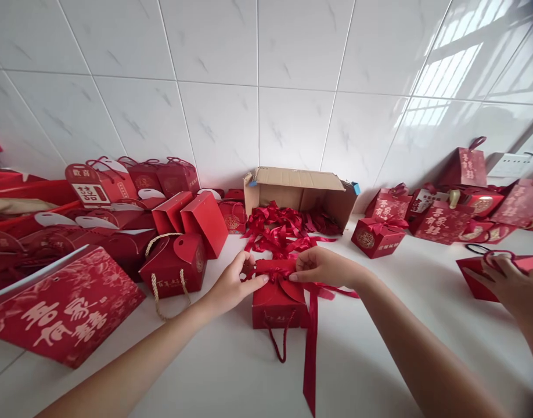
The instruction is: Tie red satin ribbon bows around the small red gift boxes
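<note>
One small red gift box (277,303) stands upright on the white surface (231,371), right in the middle in front of me. It has gold print low on its front face, a dark red cord handle hanging down in a loop from that face, and a rounded flap folded over its top. A red ribbon (310,342) crosses the top of the box, and one long tail falls down past its right front corner and trails toward me across the surface.

Bare surface lies open in front of the box and on both its sides. Behind it, close by, a heap of loose ribbons (284,229) spills out of a cardboard carton (299,188) lying on its side against the tiled wall (258,87). A rope-handled red box (175,264) stands near on the left, and a bow-tied box (377,235) is farther off on the right.

My left hand (231,284) comes in from the lower left, thumb and forefinger pinched on the ribbon at the top left of the box, other fingers curled. My right hand (321,267) reaches from the right, palm down, fingertips closed on the ribbon at the top. Another person's hand (510,284) rests on a flat red bag (479,278) at the far right.
</note>
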Motion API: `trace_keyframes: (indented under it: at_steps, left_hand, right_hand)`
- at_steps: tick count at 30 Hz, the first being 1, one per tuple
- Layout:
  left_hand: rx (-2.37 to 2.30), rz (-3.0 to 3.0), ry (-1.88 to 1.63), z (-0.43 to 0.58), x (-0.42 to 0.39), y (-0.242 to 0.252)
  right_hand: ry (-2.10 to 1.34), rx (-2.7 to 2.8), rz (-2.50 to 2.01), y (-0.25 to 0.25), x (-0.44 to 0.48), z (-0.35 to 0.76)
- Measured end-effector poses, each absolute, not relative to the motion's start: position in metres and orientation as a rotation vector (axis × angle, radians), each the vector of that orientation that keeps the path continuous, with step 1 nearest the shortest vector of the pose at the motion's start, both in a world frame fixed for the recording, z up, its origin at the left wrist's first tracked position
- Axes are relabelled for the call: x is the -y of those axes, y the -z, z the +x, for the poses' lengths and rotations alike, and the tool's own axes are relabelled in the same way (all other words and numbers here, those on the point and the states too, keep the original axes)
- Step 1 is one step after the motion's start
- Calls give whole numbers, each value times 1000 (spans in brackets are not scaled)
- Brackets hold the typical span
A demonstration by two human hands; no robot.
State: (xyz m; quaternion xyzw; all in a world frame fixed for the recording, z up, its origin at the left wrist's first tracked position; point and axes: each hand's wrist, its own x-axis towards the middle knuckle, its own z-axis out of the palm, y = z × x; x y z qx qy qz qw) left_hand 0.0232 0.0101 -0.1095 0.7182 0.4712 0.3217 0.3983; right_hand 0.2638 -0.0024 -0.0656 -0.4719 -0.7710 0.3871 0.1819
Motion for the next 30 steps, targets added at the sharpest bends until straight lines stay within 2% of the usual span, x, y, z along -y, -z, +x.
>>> trace_keyframes:
  at_steps: [6,10,16,24,30]
  left_hand:
    - [-988,1624,-693,22,-8,103]
    - [-1124,1664,-849,12,-13,102]
    - [-1120,1768,-876,2,-23,110]
    - [-1024,1893,-857,-7,-37,121]
    - [-1146,2030,-936,1,-22,122]
  right_hand:
    - [-1198,2131,-1321,65,0,272]
    - [-1355,2251,-1236,62,0,289]
    - [-1237,2342,-1314,54,1,303]
    - [-1226,2243,-1368,47,14,299]
    - [-1251,2252,-1284,47,17,291]
